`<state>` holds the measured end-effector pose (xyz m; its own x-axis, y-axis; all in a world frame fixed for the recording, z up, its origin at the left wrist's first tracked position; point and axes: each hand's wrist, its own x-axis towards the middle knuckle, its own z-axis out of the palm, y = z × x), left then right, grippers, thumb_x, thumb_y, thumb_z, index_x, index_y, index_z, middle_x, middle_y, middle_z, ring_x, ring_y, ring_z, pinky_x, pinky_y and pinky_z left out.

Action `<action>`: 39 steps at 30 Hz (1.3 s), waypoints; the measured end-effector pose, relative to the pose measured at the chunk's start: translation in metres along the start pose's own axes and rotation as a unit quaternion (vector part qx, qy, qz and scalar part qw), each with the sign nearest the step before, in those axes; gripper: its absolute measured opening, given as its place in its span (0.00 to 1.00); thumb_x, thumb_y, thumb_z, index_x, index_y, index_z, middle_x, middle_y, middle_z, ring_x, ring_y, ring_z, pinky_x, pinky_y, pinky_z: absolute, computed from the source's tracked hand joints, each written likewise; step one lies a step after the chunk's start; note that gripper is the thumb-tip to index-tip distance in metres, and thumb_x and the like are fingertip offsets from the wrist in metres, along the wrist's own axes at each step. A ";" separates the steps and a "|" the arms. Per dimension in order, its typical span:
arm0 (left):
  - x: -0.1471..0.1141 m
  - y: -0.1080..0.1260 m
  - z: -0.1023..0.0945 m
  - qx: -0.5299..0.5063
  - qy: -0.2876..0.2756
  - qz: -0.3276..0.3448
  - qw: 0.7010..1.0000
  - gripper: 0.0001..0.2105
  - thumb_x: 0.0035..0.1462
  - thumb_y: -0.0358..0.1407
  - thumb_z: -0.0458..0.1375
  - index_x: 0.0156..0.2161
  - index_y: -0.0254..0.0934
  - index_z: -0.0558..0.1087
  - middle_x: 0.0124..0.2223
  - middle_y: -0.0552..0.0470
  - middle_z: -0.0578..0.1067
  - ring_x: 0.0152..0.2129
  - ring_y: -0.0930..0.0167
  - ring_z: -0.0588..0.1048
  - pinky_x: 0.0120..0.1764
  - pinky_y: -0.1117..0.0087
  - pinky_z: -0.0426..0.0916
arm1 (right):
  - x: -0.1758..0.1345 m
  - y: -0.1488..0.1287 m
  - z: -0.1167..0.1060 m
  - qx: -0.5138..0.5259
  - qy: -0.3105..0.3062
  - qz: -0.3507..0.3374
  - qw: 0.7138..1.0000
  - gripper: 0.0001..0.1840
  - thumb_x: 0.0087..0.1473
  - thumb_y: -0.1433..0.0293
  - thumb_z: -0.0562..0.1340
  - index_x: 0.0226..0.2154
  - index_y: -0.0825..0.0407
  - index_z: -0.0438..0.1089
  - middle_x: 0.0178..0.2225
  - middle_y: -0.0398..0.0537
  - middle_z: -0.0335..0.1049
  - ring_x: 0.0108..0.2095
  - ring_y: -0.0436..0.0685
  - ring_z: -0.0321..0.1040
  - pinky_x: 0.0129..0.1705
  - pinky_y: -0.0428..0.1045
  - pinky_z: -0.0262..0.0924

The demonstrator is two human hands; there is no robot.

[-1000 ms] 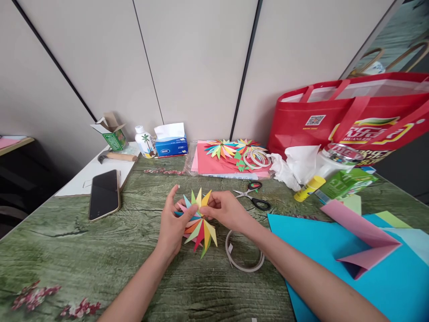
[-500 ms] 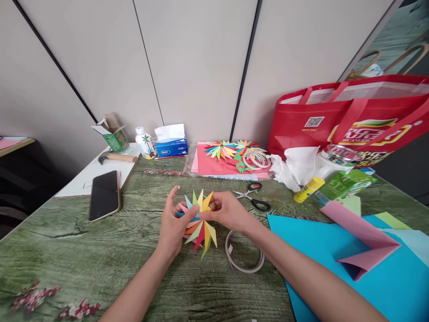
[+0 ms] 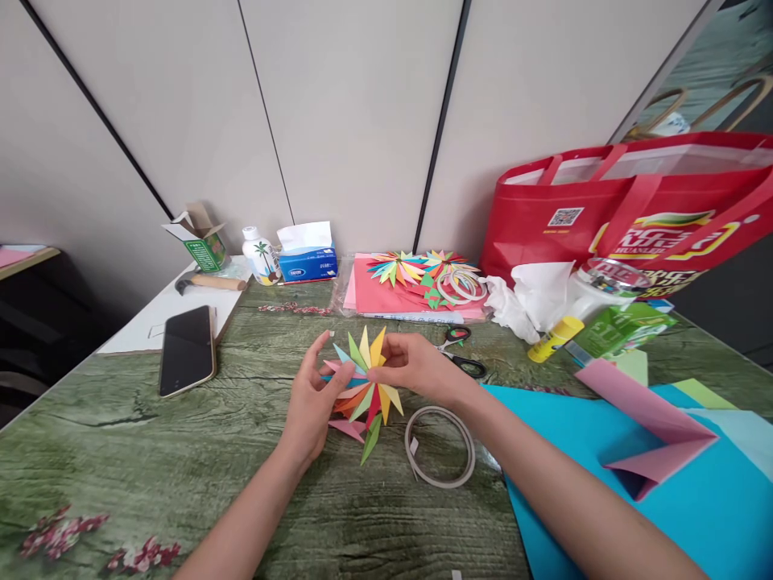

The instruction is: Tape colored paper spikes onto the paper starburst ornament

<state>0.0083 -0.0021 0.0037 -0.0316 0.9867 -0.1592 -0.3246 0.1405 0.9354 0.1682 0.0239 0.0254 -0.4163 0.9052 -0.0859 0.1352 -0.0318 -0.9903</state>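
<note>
Head view, left hand (image 3: 310,403), curled right hand (image 3: 419,368), seemingly pinching paper star (image 3: 372,391)

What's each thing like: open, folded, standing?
Multicoloured paper star, fanned out, held by left hand and right hand
Black-handled metal scissors, handles apart
Black rectangular phone, screen dark
Green cardboard box, open
White palm-printed bottle, upright
Red shopping bag, open
Pink paper sheet, folded

Green wood-grain table (image 3: 241,451); on it: tape roll (image 3: 445,484), scissors (image 3: 450,350), blue paper (image 3: 555,451), tissue box (image 3: 307,264).
</note>
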 end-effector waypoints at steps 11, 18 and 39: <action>0.001 0.006 -0.003 -0.015 -0.077 -0.056 0.995 0.29 0.43 0.33 0.64 0.52 0.40 0.63 0.34 0.52 0.76 0.23 0.73 0.74 0.27 0.72 0.70 | 0.000 -0.001 -0.012 -0.005 0.011 0.002 1.000 0.20 0.34 0.66 0.69 0.32 0.55 0.65 0.26 0.42 0.67 0.27 0.49 0.66 0.32 0.47 0.62; 0.002 0.006 -0.002 -0.013 -0.050 -0.086 0.995 0.25 0.37 0.32 0.67 0.45 0.36 0.69 0.29 0.53 0.77 0.19 0.75 0.73 0.22 0.77 0.67 | 0.001 -0.002 -0.009 -0.014 0.002 -0.016 1.000 0.15 0.40 0.61 0.66 0.27 0.55 0.67 0.25 0.44 0.69 0.26 0.50 0.67 0.31 0.47 0.63; -0.006 0.007 0.001 -0.027 -0.096 -0.105 0.989 0.29 0.36 0.30 0.68 0.48 0.41 0.69 0.28 0.56 0.77 0.16 0.79 0.70 0.22 0.80 0.64 | 0.006 0.005 -0.003 -0.143 0.113 -0.054 0.982 0.06 0.48 0.70 0.57 0.22 0.54 0.66 0.23 0.45 0.70 0.24 0.51 0.67 0.26 0.46 0.61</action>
<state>0.0071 -0.0069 0.0115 0.2206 0.9340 -0.2812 -0.3548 0.3454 0.8688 0.1692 0.0304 0.0201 -0.2363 0.9687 0.0767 0.3611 0.1608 -0.9186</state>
